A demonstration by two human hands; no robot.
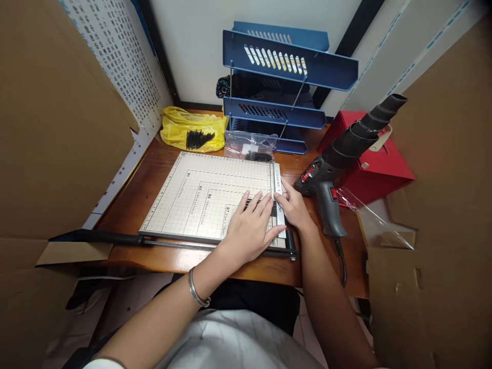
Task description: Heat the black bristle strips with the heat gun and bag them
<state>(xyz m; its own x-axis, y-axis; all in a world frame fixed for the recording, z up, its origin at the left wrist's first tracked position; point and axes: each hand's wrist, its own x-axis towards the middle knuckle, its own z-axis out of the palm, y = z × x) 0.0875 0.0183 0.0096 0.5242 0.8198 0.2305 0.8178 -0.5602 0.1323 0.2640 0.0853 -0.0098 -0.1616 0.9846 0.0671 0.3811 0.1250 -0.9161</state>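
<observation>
A cream paper cutter board (172, 200) with a printed grid lies on the wooden table. My left hand (249, 225) rests flat on its right part, fingers stretched out over thin black strips (271, 207), which are mostly covered. My right hand (294, 207) is at the board's right edge, its thumb and index finger apart, touching the white ruler strip (277, 177) beside the black strips' ends. Its other fingers are hidden. The cutter's black-handled arm (111, 237) lies down along the near edge, sticking out to the left.
Behind the board are a yellow plastic bag (180, 123) with black thin pieces (199, 139), a clear bag (234, 143) and a blue tiered tray (269, 110). A heat gun (326, 189) stands at right before a red box (384, 169). Cardboard walls (442, 205) flank the table.
</observation>
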